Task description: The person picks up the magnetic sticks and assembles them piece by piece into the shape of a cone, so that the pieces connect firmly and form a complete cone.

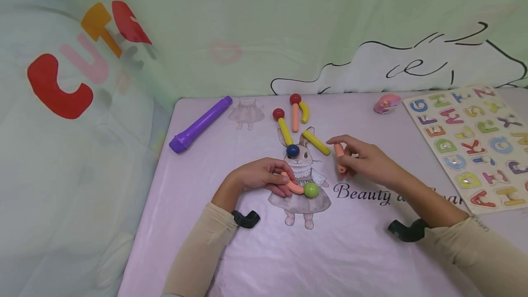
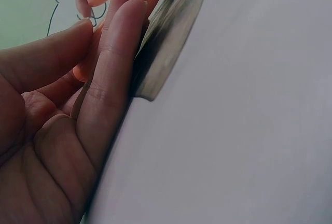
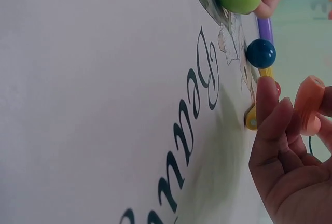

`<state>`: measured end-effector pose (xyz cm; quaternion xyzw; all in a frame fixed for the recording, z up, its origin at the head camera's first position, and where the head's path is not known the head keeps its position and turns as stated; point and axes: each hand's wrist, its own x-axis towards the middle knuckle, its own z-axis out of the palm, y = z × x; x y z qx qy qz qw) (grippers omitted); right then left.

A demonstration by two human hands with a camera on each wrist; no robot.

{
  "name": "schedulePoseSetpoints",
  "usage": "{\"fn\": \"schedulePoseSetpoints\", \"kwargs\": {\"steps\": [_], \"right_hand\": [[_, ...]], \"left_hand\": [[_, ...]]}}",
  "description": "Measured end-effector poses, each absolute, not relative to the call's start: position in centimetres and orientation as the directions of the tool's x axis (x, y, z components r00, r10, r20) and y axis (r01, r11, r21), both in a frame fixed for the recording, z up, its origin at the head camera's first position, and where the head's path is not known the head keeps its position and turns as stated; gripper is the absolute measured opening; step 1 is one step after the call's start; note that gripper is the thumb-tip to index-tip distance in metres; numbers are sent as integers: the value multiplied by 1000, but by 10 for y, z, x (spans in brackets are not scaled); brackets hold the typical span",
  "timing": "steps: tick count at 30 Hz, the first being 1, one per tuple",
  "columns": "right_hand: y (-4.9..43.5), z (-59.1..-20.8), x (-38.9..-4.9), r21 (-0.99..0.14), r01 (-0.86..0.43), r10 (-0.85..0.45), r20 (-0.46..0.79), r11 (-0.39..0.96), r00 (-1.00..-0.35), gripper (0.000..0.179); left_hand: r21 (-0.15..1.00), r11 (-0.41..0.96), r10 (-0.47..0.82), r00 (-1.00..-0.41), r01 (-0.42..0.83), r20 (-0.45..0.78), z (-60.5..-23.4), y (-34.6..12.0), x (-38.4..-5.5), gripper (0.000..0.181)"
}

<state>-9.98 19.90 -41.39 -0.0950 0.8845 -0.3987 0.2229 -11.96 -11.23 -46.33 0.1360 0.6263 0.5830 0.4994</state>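
My left hand [image 1: 261, 174] pinches a curved orange rod [image 1: 295, 188] between thumb and fingers, low over the table. A green ball [image 1: 311, 190] sits at that rod's right end. To the right, my right hand [image 1: 371, 162] grips another orange rod [image 3: 307, 102], whose hollow end shows in the right wrist view. A yellow rod [image 1: 316, 142] lies just left of the right fingertips. Beyond the left hand lies a yellow rod [image 1: 285, 131] with a blue ball [image 1: 293, 151] at its near end and a red ball [image 1: 278, 114] at its far end.
Farther back, a straight orange rod [image 1: 295, 118] with a red ball [image 1: 295, 99] lies beside a curved yellow rod [image 1: 304, 112]. A purple tube [image 1: 200, 125] lies left. An alphabet board [image 1: 455, 148] and a small pink item [image 1: 387, 103] are on the right.
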Motion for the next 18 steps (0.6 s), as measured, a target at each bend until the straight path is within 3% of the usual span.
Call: {"fn": "schedulePoseSetpoints", "kwargs": {"steps": [18], "right_hand": [[193, -420, -96, -764, 80, -410, -428, 640, -805, 24]], "left_hand": [[862, 279, 753, -461, -423, -469, -461, -113, -119, 21]]}}
